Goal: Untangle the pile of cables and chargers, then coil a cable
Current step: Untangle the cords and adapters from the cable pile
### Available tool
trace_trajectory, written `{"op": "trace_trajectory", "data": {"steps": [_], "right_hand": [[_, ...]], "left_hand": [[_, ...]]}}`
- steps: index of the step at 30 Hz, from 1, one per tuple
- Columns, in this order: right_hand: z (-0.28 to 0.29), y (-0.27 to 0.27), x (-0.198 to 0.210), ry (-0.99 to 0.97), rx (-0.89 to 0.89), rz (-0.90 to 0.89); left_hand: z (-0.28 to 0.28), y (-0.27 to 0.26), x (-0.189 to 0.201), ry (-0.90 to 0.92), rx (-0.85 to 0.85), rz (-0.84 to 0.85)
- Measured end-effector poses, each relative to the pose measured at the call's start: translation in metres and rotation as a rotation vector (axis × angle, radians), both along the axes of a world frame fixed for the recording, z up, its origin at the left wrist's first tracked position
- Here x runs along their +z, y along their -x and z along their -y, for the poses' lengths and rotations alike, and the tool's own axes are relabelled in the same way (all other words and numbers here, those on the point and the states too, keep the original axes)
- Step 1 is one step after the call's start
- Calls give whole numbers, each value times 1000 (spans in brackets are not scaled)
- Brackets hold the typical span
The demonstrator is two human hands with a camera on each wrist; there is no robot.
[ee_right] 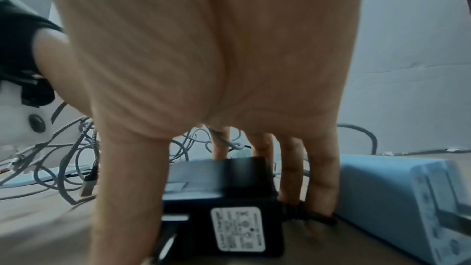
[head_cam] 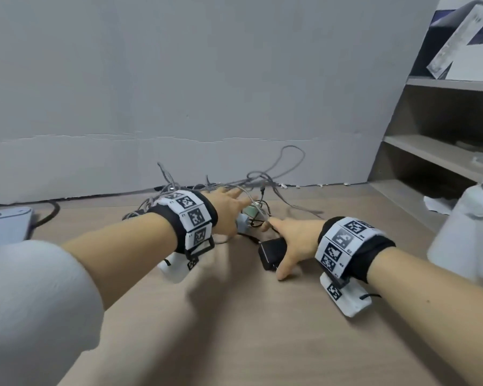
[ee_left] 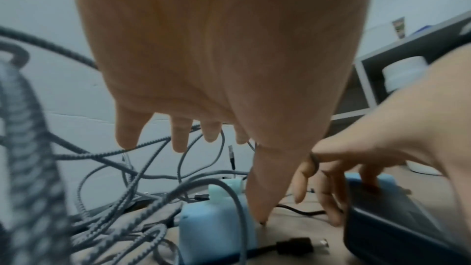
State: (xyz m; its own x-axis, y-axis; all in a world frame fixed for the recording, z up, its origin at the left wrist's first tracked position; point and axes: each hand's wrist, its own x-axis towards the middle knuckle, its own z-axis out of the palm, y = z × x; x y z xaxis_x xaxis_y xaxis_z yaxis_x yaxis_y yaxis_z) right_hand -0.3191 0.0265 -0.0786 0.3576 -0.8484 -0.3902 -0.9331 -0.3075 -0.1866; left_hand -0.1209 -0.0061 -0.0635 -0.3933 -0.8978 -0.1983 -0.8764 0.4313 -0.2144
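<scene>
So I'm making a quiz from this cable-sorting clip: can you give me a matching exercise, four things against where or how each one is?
Things:
1. black power adapter
2. left hand
3. grey braided cables
4. white cabinet

Places or states:
A. at the desk's right edge, with open shelves
B. tangled in a pile by the wall
C. under the right hand
D. fingers spread above the tangle

Pairs: 1-C, 2-D, 3-B, 4-A

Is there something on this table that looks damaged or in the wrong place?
Nothing looks damaged. The only disorder is the tangle of grey braided cables on the table, knotted around small pale chargers. The black adapter lies under the right hand; the left hand reaches over the tangle.
</scene>
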Motion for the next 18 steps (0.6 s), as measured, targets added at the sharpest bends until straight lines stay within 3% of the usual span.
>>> {"op": "trace_trajectory", "data": {"steps": [7, 9, 12, 14, 18], "right_hand": [[-1, 10, 5, 69, -34, 159], [-2, 18, 18, 48, -85, 306], [0, 28, 39, 3, -151, 689], [0, 31, 55, 68, -201, 937], [-10, 21, 91, 204, -262, 1271]], "left_hand": [[15, -5, 18, -17, 195, -256], [11, 0, 22, -34, 203, -268], [3, 9, 34, -40, 163, -302], [-2, 13, 44, -142, 131, -472], [-24, 24, 73, -468, 38, -1012]]}}
